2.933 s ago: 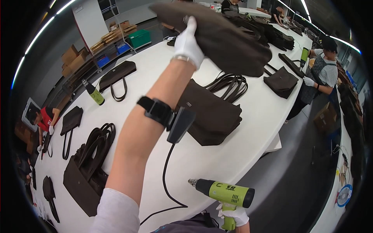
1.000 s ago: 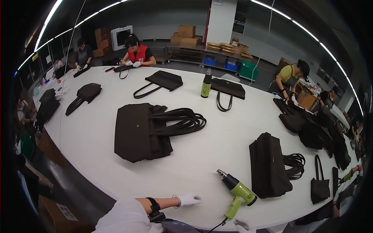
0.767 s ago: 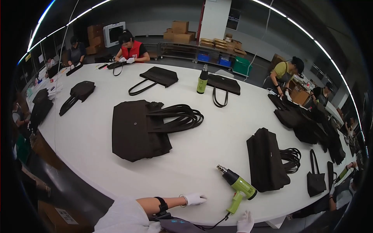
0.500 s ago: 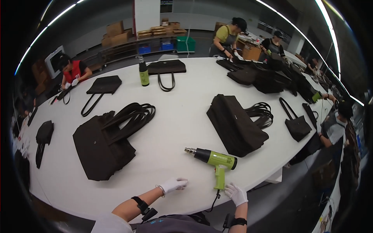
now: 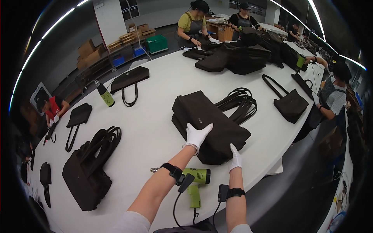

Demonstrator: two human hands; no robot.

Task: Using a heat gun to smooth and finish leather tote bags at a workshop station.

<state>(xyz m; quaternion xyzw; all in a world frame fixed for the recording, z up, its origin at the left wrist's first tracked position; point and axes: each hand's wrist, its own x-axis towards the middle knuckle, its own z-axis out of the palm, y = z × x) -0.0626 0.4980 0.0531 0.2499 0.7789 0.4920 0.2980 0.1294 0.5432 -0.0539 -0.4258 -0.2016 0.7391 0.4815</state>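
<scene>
A stack of dark brown tote bags (image 5: 206, 112) lies on the white table in front of me, with its looped handles toward the far right. My white-gloved left hand (image 5: 197, 136) rests on the top bag's near side, thumb and fingers spread apart. At the stack's near right corner, my gloved right hand (image 5: 235, 159) touches the bag's edge. One digit of it points up along the fabric; the others are hidden, so its grip does not show. Below my left forearm lies a green and black heat gun (image 5: 196, 176), partly covered by the arm.
Another pile of dark bags (image 5: 85, 171) is at the left. A second heat gun (image 5: 105, 93) stands upright farther back, beside a flat bag (image 5: 132, 79). At the right lies a single bag (image 5: 291, 105); a co-worker (image 5: 330, 91) works past it. More bags (image 5: 233, 58) are heaped at the back.
Both hands have moved forward from the table's near edge onto the bag stack. The view has turned right, and my left forearm now crosses over the heat gun.
</scene>
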